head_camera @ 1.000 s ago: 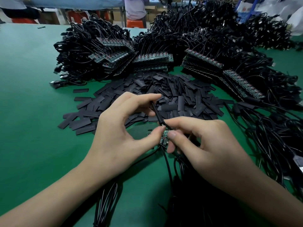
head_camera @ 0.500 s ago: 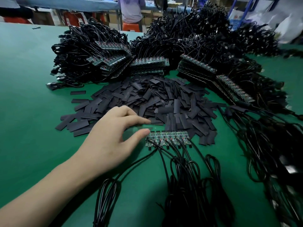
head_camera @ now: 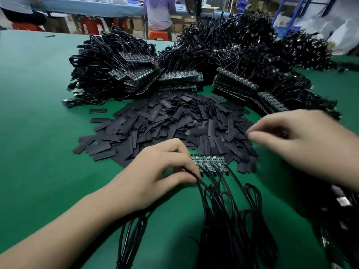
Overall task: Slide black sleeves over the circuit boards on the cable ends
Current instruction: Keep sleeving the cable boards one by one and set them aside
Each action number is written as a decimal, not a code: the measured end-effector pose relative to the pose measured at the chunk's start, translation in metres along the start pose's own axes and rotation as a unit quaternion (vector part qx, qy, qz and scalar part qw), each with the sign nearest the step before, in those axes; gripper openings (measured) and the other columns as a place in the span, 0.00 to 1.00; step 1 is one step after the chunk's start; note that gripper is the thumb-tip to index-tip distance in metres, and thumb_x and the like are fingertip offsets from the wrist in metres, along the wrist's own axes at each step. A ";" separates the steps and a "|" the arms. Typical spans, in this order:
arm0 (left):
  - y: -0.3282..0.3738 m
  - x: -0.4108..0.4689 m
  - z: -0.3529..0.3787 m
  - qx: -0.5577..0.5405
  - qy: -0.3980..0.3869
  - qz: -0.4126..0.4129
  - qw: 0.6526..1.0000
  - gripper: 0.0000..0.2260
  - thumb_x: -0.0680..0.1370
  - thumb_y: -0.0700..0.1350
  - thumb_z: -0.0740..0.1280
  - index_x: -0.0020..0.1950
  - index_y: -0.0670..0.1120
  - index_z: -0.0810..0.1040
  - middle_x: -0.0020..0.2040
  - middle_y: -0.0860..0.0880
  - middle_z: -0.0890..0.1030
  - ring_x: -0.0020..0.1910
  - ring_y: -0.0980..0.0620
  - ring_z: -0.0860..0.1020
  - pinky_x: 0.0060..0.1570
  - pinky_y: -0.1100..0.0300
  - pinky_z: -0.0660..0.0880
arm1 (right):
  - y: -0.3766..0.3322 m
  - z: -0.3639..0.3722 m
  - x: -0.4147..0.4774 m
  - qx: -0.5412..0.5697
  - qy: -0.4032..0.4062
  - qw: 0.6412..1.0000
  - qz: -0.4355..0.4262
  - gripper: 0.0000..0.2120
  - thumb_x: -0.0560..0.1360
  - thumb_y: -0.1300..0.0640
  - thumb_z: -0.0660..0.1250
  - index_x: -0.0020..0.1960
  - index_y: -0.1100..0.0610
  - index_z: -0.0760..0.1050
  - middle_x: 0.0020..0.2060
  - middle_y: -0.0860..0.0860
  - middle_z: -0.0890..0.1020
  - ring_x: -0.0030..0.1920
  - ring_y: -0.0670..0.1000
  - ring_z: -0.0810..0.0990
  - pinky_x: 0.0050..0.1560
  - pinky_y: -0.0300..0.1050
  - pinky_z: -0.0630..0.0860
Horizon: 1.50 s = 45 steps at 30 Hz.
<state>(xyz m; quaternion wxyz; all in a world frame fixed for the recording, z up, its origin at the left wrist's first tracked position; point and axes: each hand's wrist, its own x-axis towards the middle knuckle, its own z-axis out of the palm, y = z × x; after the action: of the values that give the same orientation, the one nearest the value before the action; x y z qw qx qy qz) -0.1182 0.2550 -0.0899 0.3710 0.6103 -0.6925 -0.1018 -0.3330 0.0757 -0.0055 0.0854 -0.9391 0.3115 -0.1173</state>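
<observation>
Right hand (head_camera: 291, 142) back over sleeve pile (head_camera: 174, 121), blurred, grip unclear, maybe fetching one; left hand (head_camera: 161, 171) now pinches leftmost cable (head_camera: 202, 189) at boards (head_camera: 209, 162).

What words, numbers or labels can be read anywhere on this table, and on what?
No text here is legible.
On the black sleeves: faint print marks, too blurred to read.
On the circuit boards: component markings, too small to read.
</observation>
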 end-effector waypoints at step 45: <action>-0.005 0.008 -0.013 -0.421 0.146 -0.186 0.876 0.04 0.68 0.46 0.77 0.41 0.48 0.87 0.35 0.51 0.83 0.32 0.58 0.78 0.38 0.70 0.75 | -0.047 0.080 0.013 0.362 -0.056 0.929 -0.051 0.06 0.74 0.44 0.74 0.47 0.44 0.85 0.43 0.39 0.86 0.45 0.39 0.82 0.53 0.48 0.76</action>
<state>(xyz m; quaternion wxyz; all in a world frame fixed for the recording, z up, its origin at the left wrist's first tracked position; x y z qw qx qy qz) -0.1053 0.2509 -0.0808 0.6640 0.5218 -0.3961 -0.3605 -0.2742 0.1118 -0.0695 0.4310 -0.8639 0.1944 -0.1737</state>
